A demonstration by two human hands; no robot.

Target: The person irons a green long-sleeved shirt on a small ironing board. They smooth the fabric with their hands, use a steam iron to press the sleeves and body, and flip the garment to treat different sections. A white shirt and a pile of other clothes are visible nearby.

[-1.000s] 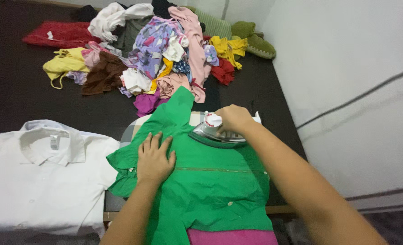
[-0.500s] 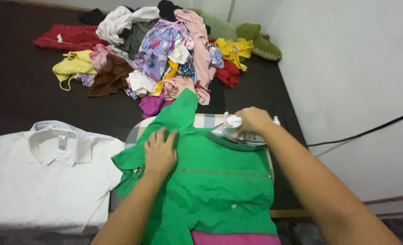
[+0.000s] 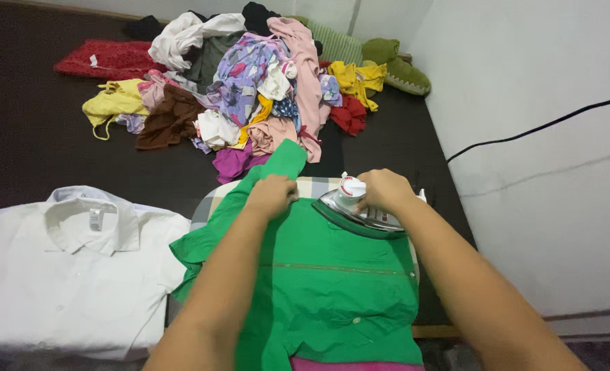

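A bright green shirt (image 3: 332, 288) lies spread over a checked ironing board (image 3: 318, 185) in front of me. My right hand (image 3: 384, 190) grips the handle of a grey and white iron (image 3: 360, 209) that rests flat on the shirt's upper right part. My left hand (image 3: 272, 194) pinches the green cloth near the sleeve, just left of the iron's tip. The shirt's sleeve (image 3: 281, 159) points away from me past the board's far end. A pink cloth (image 3: 346, 364) shows under the shirt's near hem.
A white collared shirt (image 3: 71, 268) lies flat on the left. A mixed pile of coloured clothes (image 3: 250, 82) fills the dark surface (image 3: 23, 137) behind. A green cushion (image 3: 397, 65) sits by the white wall (image 3: 538, 137), where a black cord (image 3: 538, 127) runs.
My left hand moved from lying flat on the shirt's left side up to the sleeve base and closed on the cloth. The iron shifted slightly right.
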